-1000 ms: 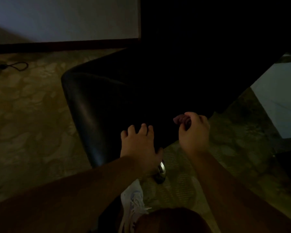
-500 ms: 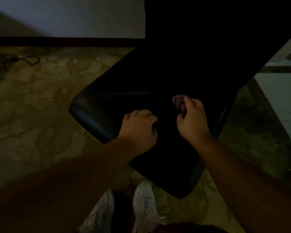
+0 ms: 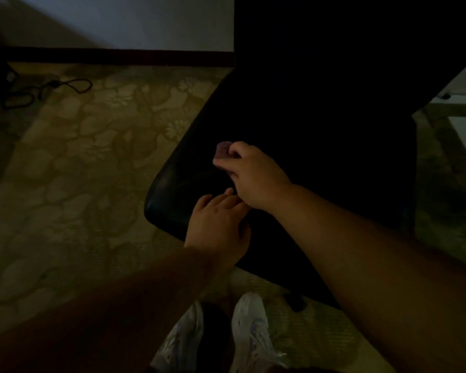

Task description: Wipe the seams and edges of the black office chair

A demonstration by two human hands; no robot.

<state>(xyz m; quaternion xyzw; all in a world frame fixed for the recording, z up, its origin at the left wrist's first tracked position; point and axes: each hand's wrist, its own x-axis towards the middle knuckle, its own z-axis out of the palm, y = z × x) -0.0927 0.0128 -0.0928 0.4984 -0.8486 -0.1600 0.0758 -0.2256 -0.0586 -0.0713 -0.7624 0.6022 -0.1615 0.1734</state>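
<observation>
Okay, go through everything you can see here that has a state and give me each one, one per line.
Black leather office chair: upright on the patterned carpet, seat facing the person.
Small pinkish cloth: bunched, pressed on the seat.
Right hand: grips the cloth.
Left hand: rests on the seat's front edge, holding nothing.
Black cable: lying loose on the carpet.
White sneakers: worn, standing on the carpet.

You're standing in a dim carpeted room, likely an office or a hotel room. The patterned carpet (image 3: 73, 162) runs to a pale wall (image 3: 124, 20) with a dark baseboard (image 3: 119, 56); a black cable (image 3: 51, 90) lies loose beside the black office chair (image 3: 320, 130).
</observation>
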